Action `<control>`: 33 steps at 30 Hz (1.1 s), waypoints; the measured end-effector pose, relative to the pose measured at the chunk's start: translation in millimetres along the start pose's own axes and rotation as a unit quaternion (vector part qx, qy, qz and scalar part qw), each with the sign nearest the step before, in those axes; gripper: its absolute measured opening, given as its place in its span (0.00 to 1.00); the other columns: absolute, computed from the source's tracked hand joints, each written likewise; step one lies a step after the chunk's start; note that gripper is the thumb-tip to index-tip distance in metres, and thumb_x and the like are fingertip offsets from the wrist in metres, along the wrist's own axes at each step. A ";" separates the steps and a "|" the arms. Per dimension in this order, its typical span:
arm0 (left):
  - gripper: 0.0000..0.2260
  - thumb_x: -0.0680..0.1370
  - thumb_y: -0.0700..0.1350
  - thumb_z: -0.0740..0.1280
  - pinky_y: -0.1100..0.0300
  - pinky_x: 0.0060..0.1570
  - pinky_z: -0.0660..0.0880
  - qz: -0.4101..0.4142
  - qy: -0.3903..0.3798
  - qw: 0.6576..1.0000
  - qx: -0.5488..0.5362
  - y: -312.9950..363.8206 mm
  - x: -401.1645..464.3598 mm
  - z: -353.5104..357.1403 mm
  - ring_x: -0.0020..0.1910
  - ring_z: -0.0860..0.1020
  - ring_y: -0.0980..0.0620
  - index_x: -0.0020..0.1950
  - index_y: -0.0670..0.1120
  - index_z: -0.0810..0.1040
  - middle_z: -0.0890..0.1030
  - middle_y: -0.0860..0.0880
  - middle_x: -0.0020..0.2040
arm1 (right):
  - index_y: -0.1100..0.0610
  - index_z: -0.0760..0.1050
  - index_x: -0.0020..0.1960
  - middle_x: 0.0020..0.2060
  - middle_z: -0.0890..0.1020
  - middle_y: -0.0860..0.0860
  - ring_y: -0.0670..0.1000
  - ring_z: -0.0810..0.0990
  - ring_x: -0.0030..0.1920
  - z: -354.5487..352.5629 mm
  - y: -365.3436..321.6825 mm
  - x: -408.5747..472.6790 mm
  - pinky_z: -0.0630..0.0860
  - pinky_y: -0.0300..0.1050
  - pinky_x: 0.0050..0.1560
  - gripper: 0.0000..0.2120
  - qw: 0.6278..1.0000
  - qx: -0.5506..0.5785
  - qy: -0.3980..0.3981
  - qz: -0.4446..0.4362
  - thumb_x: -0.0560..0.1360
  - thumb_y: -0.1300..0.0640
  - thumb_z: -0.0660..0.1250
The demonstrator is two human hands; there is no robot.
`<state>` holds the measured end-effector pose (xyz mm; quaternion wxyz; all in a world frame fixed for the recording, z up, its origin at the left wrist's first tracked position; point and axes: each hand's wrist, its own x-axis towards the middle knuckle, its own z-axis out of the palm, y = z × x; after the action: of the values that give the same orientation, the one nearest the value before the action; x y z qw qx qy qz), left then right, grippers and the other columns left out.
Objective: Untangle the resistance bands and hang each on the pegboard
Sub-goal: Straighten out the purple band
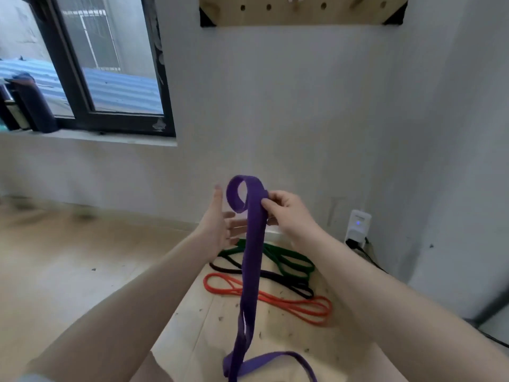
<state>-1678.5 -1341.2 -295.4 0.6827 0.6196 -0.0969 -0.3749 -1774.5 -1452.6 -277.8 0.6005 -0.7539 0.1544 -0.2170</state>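
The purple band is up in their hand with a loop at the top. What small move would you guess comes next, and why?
Probably lifting the purple band toward the pegboard above. The right hand pinches it just under its top loop, the left hand is open beside it, and its tail hangs free of the bands on the floor.

Soft daylight from the window (110, 64) at left, faint shadows, slight overall blur, wide-angle bending at edges.

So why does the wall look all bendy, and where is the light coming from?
Head view: the wide-angle lens bows the wall and the window frame toward the edges; daylight enters by that window, so the light is soft with no hard shadows; the picture is slightly blurry overall, and the purple band in the right hand shows no glare.
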 end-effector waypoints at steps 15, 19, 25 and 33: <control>0.10 0.76 0.36 0.66 0.58 0.47 0.80 0.191 -0.005 0.961 0.202 -84.6 -8.0 -11.7 0.48 0.81 0.52 0.55 0.48 0.76 0.82 0.49 0.49 | 0.60 0.73 0.42 0.27 0.78 0.51 0.45 0.76 0.26 4.0 -2.2 39.4 0.73 0.35 0.25 0.06 0.895 0.391 0.168 0.134 0.78 0.62 0.63; 0.08 0.77 0.36 0.65 0.62 0.40 0.79 0.227 0.011 0.964 0.138 -60.0 -13.0 -2.2 0.42 0.82 0.53 0.50 0.48 0.77 0.83 0.47 0.44 | 0.59 0.75 0.46 0.39 0.81 0.52 0.49 0.80 0.39 3.0 24.5 26.0 0.78 0.42 0.44 0.16 0.940 0.276 0.108 0.170 0.79 0.46 0.59; 0.06 0.78 0.41 0.64 0.55 0.47 0.79 0.154 0.067 0.982 0.083 -19.7 7.3 20.7 0.42 0.81 0.51 0.53 0.42 0.78 0.82 0.47 0.43 | 0.52 0.70 0.59 0.48 0.81 0.48 0.48 0.82 0.48 20.4 75.8 -35.9 0.79 0.41 0.48 0.09 0.993 0.066 -0.052 0.088 0.79 0.54 0.60; 0.07 0.78 0.37 0.63 0.63 0.35 0.78 0.252 0.042 0.965 0.057 33.3 7.0 29.8 0.32 0.79 0.59 0.43 0.45 0.77 0.81 0.51 0.35 | 0.56 0.74 0.45 0.39 0.81 0.50 0.47 0.80 0.39 -5.6 33.5 -6.1 0.78 0.41 0.39 0.03 0.998 0.054 -0.004 0.029 0.77 0.59 0.63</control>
<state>-1678.3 -1370.3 -260.8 0.7219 0.6285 -0.2427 -0.1579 -1781.6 -1462.0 -310.2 0.6470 -0.7166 0.1617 -0.2042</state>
